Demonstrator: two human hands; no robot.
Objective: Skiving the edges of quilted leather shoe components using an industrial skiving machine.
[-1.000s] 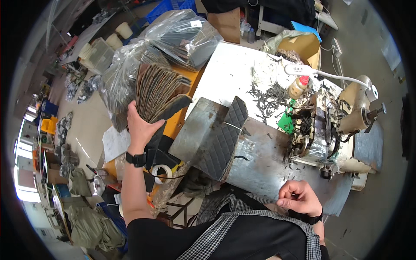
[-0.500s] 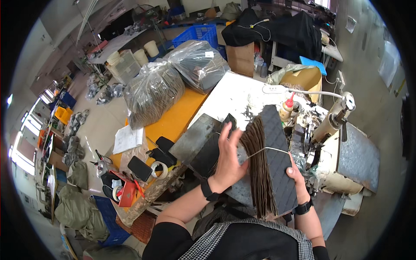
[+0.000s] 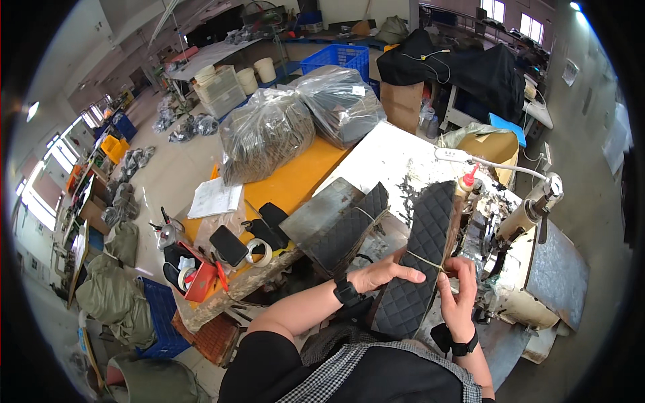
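In front of me a bundle of black quilted pieces [image 3: 420, 232] stands tilted, its quilted face toward me. A thin pale band [image 3: 422, 259] runs round its middle. My left hand [image 3: 386, 274] grips the bundle's left edge, thumb lying flat on the quilting just below the band; its other fingers are mostly hidden behind. At the right edge, my right hand [image 3: 459, 295] pinches the band between bent fingers and thumb. A second tied quilted bundle [image 3: 346, 232] lies to the left, beside a grey metal plate [image 3: 324, 213].
A sewing machine [image 3: 517, 225] stands close on the right, with a red-tipped bottle [image 3: 467, 180] near the bundle. Clear bags of pieces [image 3: 269, 134] sit at the back of the orange table [image 3: 285, 176]. A phone [image 3: 229, 245] and tape roll [image 3: 259, 254] lie front left.
The bundle has turned so its quilted face shows instead of its layered edges. My left hand has come down from above onto it; my right fingers have moved onto the band.
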